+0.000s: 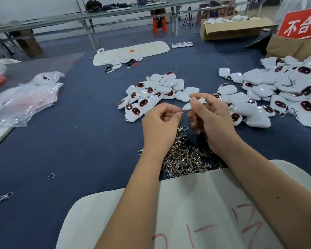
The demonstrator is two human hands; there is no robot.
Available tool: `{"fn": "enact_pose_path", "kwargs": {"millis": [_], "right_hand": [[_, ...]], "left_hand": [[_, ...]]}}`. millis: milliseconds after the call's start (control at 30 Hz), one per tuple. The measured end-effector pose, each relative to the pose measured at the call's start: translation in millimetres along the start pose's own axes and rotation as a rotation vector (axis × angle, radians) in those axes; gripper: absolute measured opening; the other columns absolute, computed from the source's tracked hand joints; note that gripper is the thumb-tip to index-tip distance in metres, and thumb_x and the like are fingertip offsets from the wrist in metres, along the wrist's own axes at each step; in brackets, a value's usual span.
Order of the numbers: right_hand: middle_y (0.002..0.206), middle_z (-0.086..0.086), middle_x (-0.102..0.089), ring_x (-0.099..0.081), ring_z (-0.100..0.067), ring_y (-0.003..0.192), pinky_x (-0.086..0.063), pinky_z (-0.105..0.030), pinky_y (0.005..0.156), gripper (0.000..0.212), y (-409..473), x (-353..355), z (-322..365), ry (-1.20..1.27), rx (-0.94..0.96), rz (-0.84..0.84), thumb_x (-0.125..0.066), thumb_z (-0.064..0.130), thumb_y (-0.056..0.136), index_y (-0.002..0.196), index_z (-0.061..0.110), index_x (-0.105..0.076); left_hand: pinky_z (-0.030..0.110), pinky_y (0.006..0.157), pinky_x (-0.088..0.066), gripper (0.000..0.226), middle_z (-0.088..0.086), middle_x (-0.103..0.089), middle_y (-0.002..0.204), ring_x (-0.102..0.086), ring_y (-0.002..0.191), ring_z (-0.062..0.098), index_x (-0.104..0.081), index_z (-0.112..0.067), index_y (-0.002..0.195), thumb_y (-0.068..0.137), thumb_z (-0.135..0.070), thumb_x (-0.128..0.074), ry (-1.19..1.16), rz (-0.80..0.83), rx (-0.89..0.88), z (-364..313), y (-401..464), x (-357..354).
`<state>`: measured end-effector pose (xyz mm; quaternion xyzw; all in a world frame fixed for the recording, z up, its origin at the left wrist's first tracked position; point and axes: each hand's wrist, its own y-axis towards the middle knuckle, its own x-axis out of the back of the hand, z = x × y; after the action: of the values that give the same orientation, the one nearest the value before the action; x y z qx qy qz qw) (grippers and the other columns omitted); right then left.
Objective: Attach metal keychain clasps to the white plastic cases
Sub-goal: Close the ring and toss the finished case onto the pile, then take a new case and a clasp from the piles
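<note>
Blue cloth-covered work table (75, 144); at the lower centre of the frame a white fabric sheet (187, 203) with red marks lies under the forearms, and just beyond it a heap of metal keychain clasps (185, 155). At centre frame the left hand (160, 126) pinches a small metal ring (180, 109) at the near end of a white plastic case (192, 104), which the right hand (212, 119) grips with curled fingers, so the ring-threading step looks to be in hand. Next move likely calls for working the ring fully through the case's loop, then adding it to the finished pile (276, 90) at right; the loose pile (154, 94) just beyond the hands seems still unclasped.
</note>
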<state>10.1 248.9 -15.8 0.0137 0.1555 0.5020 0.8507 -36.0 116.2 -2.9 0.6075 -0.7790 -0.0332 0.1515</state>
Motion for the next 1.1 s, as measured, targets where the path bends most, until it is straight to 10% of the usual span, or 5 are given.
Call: {"fn": "enact_pose_path", "kwargs": {"millis": [200,300,400,767,1100], "right_hand": [[0.061,0.004,-0.062,-0.05,-0.014,0.046,-0.042,-0.027,0.046,0.018,5,5,-4,-0.149,0.107,-0.348,-0.074,0.021,0.095,0.11,0.021,-0.064],[0.085,0.006,-0.068,-0.062,-0.014,0.069,-0.06,-0.046,0.074,0.05,7,11,-6,-0.285,0.14,-0.591,-0.073,0.025,0.092,0.138,0.025,-0.053],[0.112,-0.002,-0.062,-0.059,-0.005,0.073,-0.061,-0.045,0.086,0.08,7,13,-6,-0.292,0.175,-0.65,-0.067,0.018,0.093,0.161,0.026,-0.025],[0.094,0.01,-0.068,-0.067,-0.03,0.071,-0.058,-0.043,0.067,0.029,-3,-6,-2,-0.58,0.235,-0.116,-0.063,0.015,0.1,0.127,0.025,-0.062],[0.081,0.011,-0.064,-0.06,0.001,0.063,-0.048,-0.019,0.063,0.029,3,1,-4,-0.467,0.107,0.121,-0.065,0.017,0.102,0.131,0.016,-0.068]], "left_hand": [[0.019,0.105,-0.034,0.021,0.001,-0.06,0.13,-0.039,0.136,0.022,-0.074,-0.023,0.106,0.088,-0.017,-0.066,0.642,-0.269,-0.092,7,-1,12],[0.047,0.12,-0.027,0.045,0.01,-0.028,0.164,-0.01,0.155,0.032,-0.059,-0.023,0.134,0.089,-0.023,-0.064,0.832,-0.207,0.127,10,3,23],[0.049,0.12,-0.028,0.047,0.009,-0.037,0.159,-0.026,0.15,0.034,-0.055,-0.02,0.139,0.092,-0.022,-0.059,0.805,-0.129,0.16,11,4,25],[0.014,0.082,-0.052,0.029,-0.011,-0.074,0.102,-0.069,0.089,0.0,-0.072,-0.027,0.109,0.086,-0.013,-0.08,0.155,-0.151,-0.053,7,4,14],[0.022,0.085,-0.059,0.033,0.005,-0.077,0.102,-0.076,0.096,0.01,-0.07,-0.019,0.099,0.083,0.01,-0.075,-0.147,0.004,-0.099,3,2,6]]}}
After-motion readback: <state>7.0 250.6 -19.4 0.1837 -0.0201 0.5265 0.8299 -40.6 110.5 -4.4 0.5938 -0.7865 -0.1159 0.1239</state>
